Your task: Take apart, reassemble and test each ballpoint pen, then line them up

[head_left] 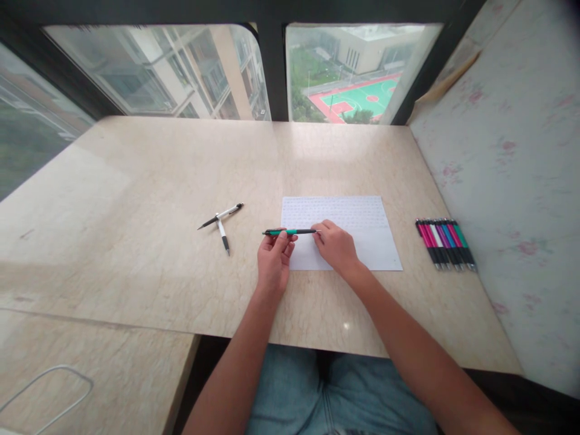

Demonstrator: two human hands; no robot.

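Observation:
My left hand holds a green-and-black pen level, its barrel between thumb and fingers. Whether it is a ballpoint or a mechanical pencil I cannot tell. The pen's pointed metal end faces right, where my right hand has its thumb and forefinger closed at the tip. Beneath both hands lies a white sheet of paper, its upper half covered with rows of small faint marks. Left of the hands, a white-and-black pen rests crossed over the end of another white pen on the tabletop.
A tight row of several coloured pens lies at the right, near the flowered wall. The marble-patterned tabletop reaches back to the windows. At lower left, a white cable loops on a second surface.

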